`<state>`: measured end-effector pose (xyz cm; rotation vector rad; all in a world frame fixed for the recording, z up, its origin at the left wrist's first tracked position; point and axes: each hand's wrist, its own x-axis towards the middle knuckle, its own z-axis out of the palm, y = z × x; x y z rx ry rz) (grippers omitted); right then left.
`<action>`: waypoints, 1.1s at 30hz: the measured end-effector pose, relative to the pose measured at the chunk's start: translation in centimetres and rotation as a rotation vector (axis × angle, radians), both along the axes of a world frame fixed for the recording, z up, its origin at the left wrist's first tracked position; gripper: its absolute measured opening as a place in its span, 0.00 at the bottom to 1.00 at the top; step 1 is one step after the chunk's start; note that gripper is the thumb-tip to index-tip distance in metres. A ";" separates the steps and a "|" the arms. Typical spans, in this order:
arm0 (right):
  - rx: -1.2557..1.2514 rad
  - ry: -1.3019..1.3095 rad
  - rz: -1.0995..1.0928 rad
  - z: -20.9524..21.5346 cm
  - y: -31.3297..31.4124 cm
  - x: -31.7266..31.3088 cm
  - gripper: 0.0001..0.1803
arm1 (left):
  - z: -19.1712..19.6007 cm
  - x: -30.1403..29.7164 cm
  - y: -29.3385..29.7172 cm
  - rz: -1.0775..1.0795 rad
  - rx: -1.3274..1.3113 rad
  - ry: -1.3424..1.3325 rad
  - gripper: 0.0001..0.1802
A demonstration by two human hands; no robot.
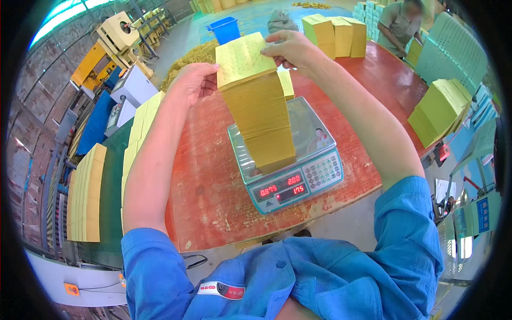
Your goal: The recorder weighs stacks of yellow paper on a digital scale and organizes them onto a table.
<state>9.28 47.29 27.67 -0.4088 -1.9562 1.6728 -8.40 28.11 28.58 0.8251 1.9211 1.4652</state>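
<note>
Tall yellow paper stack [261, 125] is standing on the scale [304, 184]. Fingers of both the left hand [191, 82] and right hand [292, 50] are pinching its top edges, above the scale.

Red digits [282, 186] light the scale [311, 149]; shirt label [221, 290] seems lettered.

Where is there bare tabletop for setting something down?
The red table shows bare between the left forearm and the scale, and between the right forearm and the rightmost yellow stack. The scale is crowded by a tall yellow stack, left hand and right hand at its top.
</note>
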 end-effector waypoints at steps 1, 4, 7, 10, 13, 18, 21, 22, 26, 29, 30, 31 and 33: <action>-0.011 -0.048 -0.002 -0.4 0.2 0.1 0.30 | -0.5 -0.1 0.4 -0.007 -0.038 0.007 0.09; -0.013 -0.052 -0.043 -1.3 0.4 0.1 0.29 | -1.3 -0.6 0.9 -0.049 -0.093 0.030 0.09; 0.016 -0.046 -0.059 -1.7 0.4 -0.1 0.29 | -1.8 -1.0 1.1 -0.066 -0.114 0.058 0.10; 0.045 -0.062 -0.056 -2.1 0.3 -0.4 0.29 | -2.1 -1.2 1.2 -0.047 -0.117 0.067 0.09; 0.060 -0.042 -0.055 -2.5 0.1 0.0 0.28 | -2.2 -1.0 1.1 -0.049 -0.114 0.089 0.10; 0.204 0.002 -0.119 -4.0 0.2 -0.1 0.28 | -2.1 0.5 1.0 0.000 -0.142 0.230 0.12; 0.240 0.050 -0.160 -4.5 0.2 1.3 0.28 | -2.7 1.1 -0.1 0.038 -0.165 0.326 0.15; 0.211 0.079 -0.168 -4.8 0.0 1.8 0.28 | -2.8 1.7 -1.1 0.115 -0.120 0.328 0.17; 0.194 0.056 -0.279 -8.2 3.7 6.2 0.21 | -6.6 -0.3 -7.4 0.293 -0.073 0.224 0.28; 0.055 -0.010 -0.245 -11.6 7.2 10.2 0.16 | -10.8 -3.9 -15.0 0.402 -0.118 0.069 0.34; 0.024 -0.028 -0.249 -13.0 8.8 11.5 0.15 | -11.7 -4.5 -17.5 0.427 -0.143 0.017 0.35; 0.050 -0.058 -0.244 -13.7 10.0 12.9 0.18 | -12.4 -5.0 -19.9 0.447 -0.138 -0.033 0.36; 0.055 -0.119 -0.218 -15.2 10.8 14.1 0.22 | -13.4 -4.9 -23.5 0.485 -0.165 -0.104 0.38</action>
